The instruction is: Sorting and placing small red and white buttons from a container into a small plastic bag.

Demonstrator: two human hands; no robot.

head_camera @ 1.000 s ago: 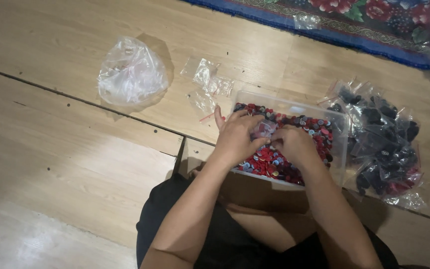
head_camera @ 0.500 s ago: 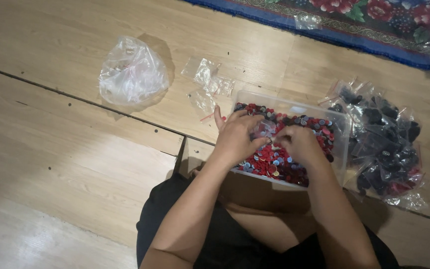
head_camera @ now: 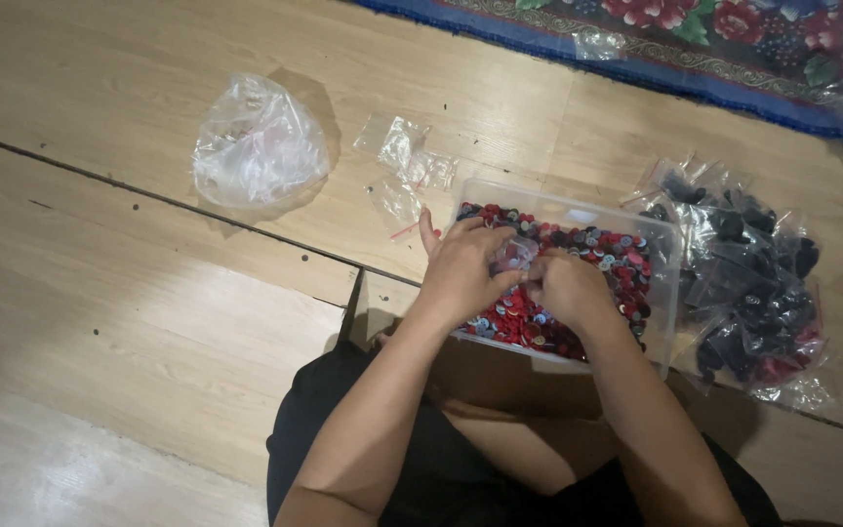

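Hands meet over a clear rectangular plastic tub [head_camera: 663,256] that sits on the pale wooden plank floor [head_camera: 129,322], just in front of the seated person's lap. The tub is filled with small red and dark round buttons [head_camera: 609,256], heaped thickest and reddest toward its near edge. The left hand [head_camera: 462,271] and the right hand [head_camera: 568,289] both close their fingers on one small clear plastic bag [head_camera: 514,256], pinched between them above the middle of the tub; the left thumb points up toward the tub's far left corner. Whether buttons are inside the small bag cannot be told. Both forearms run from the lower edge of the view up to the tub, over dark clothing at the lap. Right of the tub, touching its right wall, lies a heap of clear packets holding dark pieces [head_camera: 748,283], with some red showing at its near end. Beyond the tub's far left corner, a few empty small clear bags [head_camera: 404,161] lie loose on the planks. Farther left, well apart from the tub, sits a crumpled large clear plastic bag [head_camera: 258,144]. Along the far edge of the floor runs a blue-bordered floral rug [head_camera: 734,44].
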